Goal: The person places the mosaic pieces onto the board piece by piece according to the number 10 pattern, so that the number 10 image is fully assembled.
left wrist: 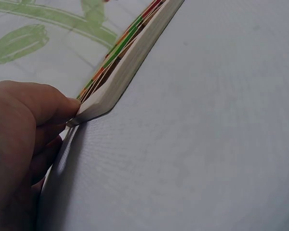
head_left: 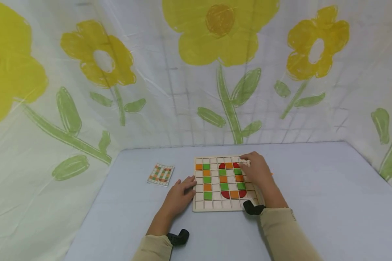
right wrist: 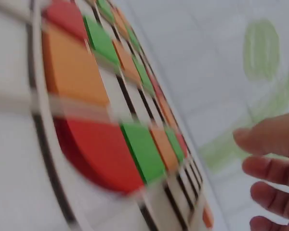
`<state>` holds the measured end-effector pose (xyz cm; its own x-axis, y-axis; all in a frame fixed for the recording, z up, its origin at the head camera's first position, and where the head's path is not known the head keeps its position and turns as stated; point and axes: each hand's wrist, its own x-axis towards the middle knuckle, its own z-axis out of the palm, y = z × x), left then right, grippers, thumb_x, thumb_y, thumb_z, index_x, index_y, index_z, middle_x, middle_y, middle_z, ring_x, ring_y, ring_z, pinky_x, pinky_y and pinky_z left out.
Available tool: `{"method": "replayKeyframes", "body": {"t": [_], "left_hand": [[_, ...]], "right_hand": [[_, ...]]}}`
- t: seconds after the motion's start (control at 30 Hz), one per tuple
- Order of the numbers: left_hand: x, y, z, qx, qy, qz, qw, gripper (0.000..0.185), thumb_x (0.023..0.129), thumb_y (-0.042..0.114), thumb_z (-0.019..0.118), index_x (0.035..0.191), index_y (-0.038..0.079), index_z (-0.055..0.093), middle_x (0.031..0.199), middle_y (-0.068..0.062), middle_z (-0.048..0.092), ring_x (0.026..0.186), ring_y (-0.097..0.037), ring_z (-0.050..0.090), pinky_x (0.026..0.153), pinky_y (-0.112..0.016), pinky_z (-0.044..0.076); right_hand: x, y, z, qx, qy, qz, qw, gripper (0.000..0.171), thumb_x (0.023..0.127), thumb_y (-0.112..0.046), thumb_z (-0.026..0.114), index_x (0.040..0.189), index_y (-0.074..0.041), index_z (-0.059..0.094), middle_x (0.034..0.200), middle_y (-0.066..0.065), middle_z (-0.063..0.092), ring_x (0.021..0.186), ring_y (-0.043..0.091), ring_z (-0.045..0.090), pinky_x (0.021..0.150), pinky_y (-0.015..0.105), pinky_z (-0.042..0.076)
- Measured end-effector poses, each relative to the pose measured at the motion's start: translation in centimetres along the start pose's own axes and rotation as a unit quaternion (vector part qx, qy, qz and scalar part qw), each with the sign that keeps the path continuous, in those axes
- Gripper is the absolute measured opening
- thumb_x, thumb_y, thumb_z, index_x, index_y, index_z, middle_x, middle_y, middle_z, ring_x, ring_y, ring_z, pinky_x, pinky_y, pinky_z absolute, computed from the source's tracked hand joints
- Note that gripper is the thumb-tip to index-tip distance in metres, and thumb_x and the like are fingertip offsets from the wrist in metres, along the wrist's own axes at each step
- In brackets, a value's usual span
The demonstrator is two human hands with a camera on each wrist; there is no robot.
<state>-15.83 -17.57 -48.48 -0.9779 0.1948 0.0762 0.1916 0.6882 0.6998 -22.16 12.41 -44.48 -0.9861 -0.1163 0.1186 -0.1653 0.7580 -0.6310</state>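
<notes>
1. A wooden grid board is seen lying flat on the pale blue desk, near its middle and just in front of the person.
2. Green, orange and red tiles are seated in the board's cells: a short column at the left and a closed loop to its right, with red rounded pieces at the loop's corners.
3. The left hand is laid on the desk against the board's left edge. In the left wrist view its fingertips are pressed to the board's corner, loosely curled, with nothing pinched.
4. The right hand is held over the board's upper right cells, fingers relaxed and slightly bent. In the right wrist view the fingers appear apart from the tiles; whether a tile is held cannot be told, the view being blurred.
5. A small pattern card with a green and orange checker print lies on the desk, left of the board and apart from it.
6. Judgement: the step in hand appears to be tile placement at the upper right, with the board steadied by the left hand. Any next move would call for squaring a piece to a single cell without disturbing seated neighbours.
</notes>
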Motion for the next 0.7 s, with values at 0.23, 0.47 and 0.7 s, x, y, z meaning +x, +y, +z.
{"method": "replayKeyframes", "body": {"t": [0.23, 0.47, 0.7], "left_hand": [[0.0, -0.1, 0.1, 0.004, -0.004, -0.008, 1.0, 0.037, 0.095, 0.022, 0.063, 0.132, 0.014, 0.064, 0.149, 0.006, 0.049, 0.142, -0.016, 0.041, 0.125, -0.044, 0.018], [0.0, -0.1, 0.0, 0.007, -0.003, -0.008, 0.9999, 0.037, 0.095, 0.023, 0.063, 0.132, 0.014, 0.064, 0.148, 0.007, 0.049, 0.142, -0.015, 0.041, 0.125, -0.044, 0.019], [0.0, 0.0, 0.0, 0.006, -0.002, -0.003, 1.0, 0.037, 0.096, 0.021, 0.063, 0.132, 0.013, 0.064, 0.149, 0.005, 0.049, 0.142, -0.017, 0.041, 0.125, -0.045, 0.019]], "right_hand": [[0.3, 4.0, -1.3, -0.015, -0.051, 0.127, 0.991, 0.048, 0.097, -0.01, 0.05, 0.145, -0.009, 0.046, 0.15, 0.024, 0.04, 0.14, 0.047, 0.031, 0.113, 0.065, 0.031], [0.4, 4.4, -1.1, -0.047, -0.048, 0.09, 0.994, 0.044, 0.09, -0.007, 0.062, 0.134, -0.006, 0.059, 0.136, 0.023, 0.056, 0.129, 0.045, 0.046, 0.103, 0.063, 0.041], [-0.1, 4.4, -1.3, -0.053, -0.021, 0.107, 0.993, 0.041, 0.09, -0.019, 0.067, 0.127, -0.001, 0.064, 0.131, 0.028, 0.053, 0.121, 0.051, 0.044, 0.097, 0.061, 0.044]]}}
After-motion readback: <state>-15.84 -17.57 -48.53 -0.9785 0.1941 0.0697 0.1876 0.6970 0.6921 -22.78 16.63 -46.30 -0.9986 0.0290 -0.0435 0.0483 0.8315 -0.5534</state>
